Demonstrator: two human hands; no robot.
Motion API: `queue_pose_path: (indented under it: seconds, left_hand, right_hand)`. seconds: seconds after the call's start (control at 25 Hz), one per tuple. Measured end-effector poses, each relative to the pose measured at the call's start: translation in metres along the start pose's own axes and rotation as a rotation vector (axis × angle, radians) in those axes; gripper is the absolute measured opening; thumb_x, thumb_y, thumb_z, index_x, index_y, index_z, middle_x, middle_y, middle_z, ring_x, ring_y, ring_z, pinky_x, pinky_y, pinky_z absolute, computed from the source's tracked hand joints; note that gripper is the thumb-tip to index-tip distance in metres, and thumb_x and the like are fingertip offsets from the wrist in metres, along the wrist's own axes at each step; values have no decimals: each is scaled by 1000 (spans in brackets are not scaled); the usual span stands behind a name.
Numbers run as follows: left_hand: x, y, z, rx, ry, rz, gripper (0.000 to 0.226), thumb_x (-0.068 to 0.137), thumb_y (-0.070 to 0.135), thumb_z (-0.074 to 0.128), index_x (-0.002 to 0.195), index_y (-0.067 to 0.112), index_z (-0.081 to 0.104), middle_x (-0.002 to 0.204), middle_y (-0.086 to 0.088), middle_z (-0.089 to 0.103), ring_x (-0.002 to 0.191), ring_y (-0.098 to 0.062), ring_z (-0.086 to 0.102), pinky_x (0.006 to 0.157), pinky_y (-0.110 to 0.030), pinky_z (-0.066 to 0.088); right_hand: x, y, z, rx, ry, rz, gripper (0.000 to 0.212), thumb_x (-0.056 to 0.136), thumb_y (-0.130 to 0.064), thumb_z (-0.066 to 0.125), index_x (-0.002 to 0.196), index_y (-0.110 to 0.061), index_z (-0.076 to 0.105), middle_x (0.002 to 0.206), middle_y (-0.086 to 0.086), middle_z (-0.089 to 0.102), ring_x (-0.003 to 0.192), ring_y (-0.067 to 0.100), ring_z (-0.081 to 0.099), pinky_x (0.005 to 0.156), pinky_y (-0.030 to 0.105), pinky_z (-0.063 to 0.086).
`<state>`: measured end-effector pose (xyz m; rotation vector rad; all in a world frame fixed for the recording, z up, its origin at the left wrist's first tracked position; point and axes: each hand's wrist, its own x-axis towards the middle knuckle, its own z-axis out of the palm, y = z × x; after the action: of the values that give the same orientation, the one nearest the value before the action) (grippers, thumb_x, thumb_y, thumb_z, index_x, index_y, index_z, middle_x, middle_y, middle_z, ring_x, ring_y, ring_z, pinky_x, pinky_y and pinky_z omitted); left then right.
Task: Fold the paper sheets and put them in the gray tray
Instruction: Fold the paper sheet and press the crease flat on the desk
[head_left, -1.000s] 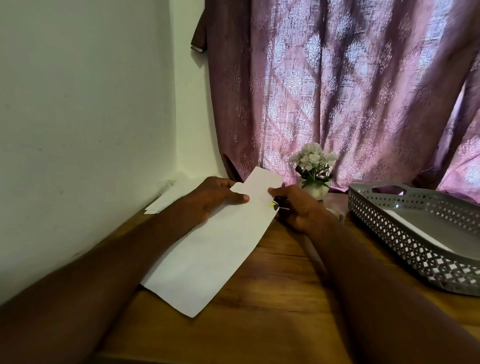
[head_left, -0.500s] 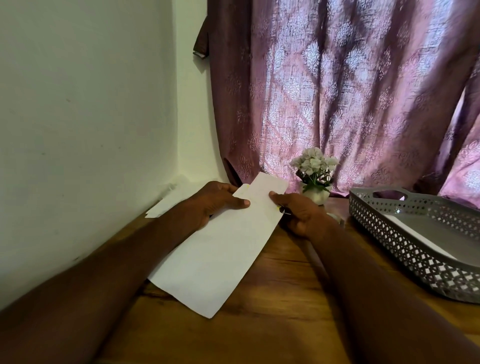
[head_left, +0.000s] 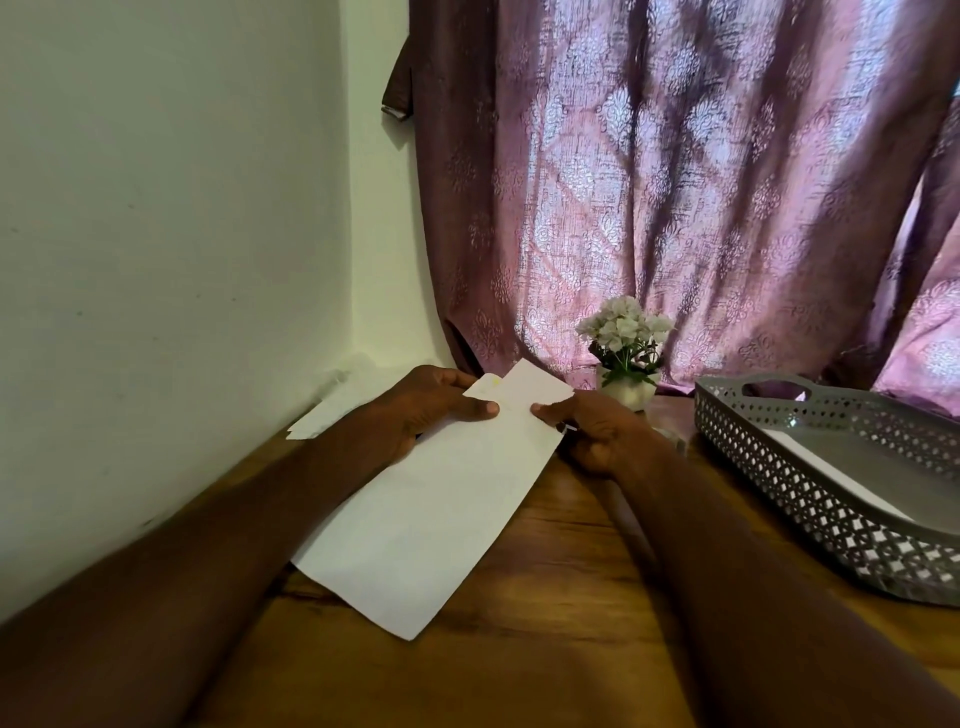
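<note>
A: Both hands are gripping one folded paper sheet (head_left: 441, 499) at its far end. The left hand (head_left: 421, 408) is curling round the left corner with its thumb lying on top, and the right hand (head_left: 592, 431) is pinching the right edge.

B: And the sheet's direction?

A: It is a long white strip, and its long axis is running from the near-left up to the far-right. The near corner is lying on the wooden bench (head_left: 571, 597); the far end is pointing toward the curtain (head_left: 675, 182). Whether that far end is lifting off the bench, I cannot tell.

B: Give me the count.

A: One sheet in the hands. More loose paper (head_left: 332, 410) is lying against the wall (head_left: 156, 234) behind the left wrist, and how many pieces it holds I cannot tell. One gray tray (head_left: 769, 452) is sitting at the right, well apart from the held sheet, with one white folded piece (head_left: 831, 467) lying inside along its near wall.

B: Anything else?

A: One small white pot of pale flowers (head_left: 626, 343) is standing just beyond the right hand, in front of the curtain.
</note>
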<state>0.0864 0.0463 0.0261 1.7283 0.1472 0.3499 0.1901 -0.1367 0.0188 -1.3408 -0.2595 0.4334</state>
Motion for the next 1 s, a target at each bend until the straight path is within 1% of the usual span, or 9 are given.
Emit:
queue_pose_path:
  seconds: [0.16, 0.28, 0.36, 0.44, 0.6, 0.76, 0.84, 0.92, 1.0]
  left_hand:
    - [0, 0, 0, -15, -15, -24, 25, 78, 7, 88, 99, 13, 76, 88, -6, 81, 72, -17, 78, 58, -25, 60]
    - [0, 0, -1, -15, -28, -32, 24, 78, 9, 88, 98, 13, 76, 92, -8, 81, 75, -19, 79, 60, -26, 61]
    - [0, 0, -2, -13, -38, -43, 22, 78, 10, 88, 97, 14, 77, 93, -8, 81, 76, -18, 79, 60, -25, 61]
    - [0, -1, 0, -17, -42, -44, 20, 79, 9, 87, 96, 13, 77, 93, -8, 81, 74, -16, 79, 58, -24, 60]
    - [-1, 2, 1, -4, -32, -45, 19, 80, 10, 87, 95, 14, 76, 80, -2, 81, 66, -13, 77, 53, -21, 57]
    - [0, 3, 2, 3, -22, -47, 21, 80, 11, 87, 97, 14, 75, 81, -1, 81, 67, -13, 77, 57, -22, 59]
    - [0, 2, 2, -14, -28, -48, 23, 80, 10, 87, 100, 11, 76, 85, -4, 81, 70, -15, 78, 60, -24, 60]
    - [0, 2, 2, -24, -39, -44, 23, 80, 9, 86, 101, 10, 76, 87, -6, 81, 72, -16, 78, 60, -25, 61]
    - [0, 2, 2, -4, -32, -41, 22, 80, 11, 87, 100, 12, 76, 84, -3, 81, 70, -14, 78, 58, -23, 60]
  right_hand:
    - [-3, 0, 0, 45, -2, 9, 41, 91, 1, 70, 131, 5, 61, 125, 23, 67, 112, 35, 66, 92, 50, 57]
    - [-2, 1, 2, 13, 19, 10, 42, 89, 4, 72, 128, 8, 61, 128, 27, 66, 119, 42, 65, 103, 57, 51]
    - [-2, 1, 3, -34, 15, 24, 42, 87, 8, 71, 127, 11, 61, 129, 30, 65, 121, 44, 63, 107, 58, 48]
    - [-3, 0, 2, -36, 16, 37, 42, 86, 11, 70, 127, 11, 61, 128, 29, 66, 120, 44, 64, 106, 56, 50]
    - [-3, -1, 4, 40, 30, 26, 44, 89, 3, 71, 131, 8, 59, 129, 28, 65, 119, 42, 65, 103, 56, 52]
    - [-2, -1, 4, -21, 37, 49, 42, 88, 11, 67, 129, 14, 59, 129, 31, 64, 118, 44, 63, 108, 57, 48]
    - [-4, -2, 4, 6, 30, 47, 40, 91, 9, 63, 130, 14, 59, 122, 28, 66, 108, 40, 65, 106, 54, 50]
    - [-4, -3, 4, 53, 22, 31, 37, 94, 4, 62, 130, 11, 59, 118, 26, 65, 94, 36, 66, 95, 49, 54]
    - [-3, -2, 4, 19, 41, 23, 40, 92, 4, 65, 131, 11, 59, 123, 28, 64, 100, 36, 64, 94, 50, 54]
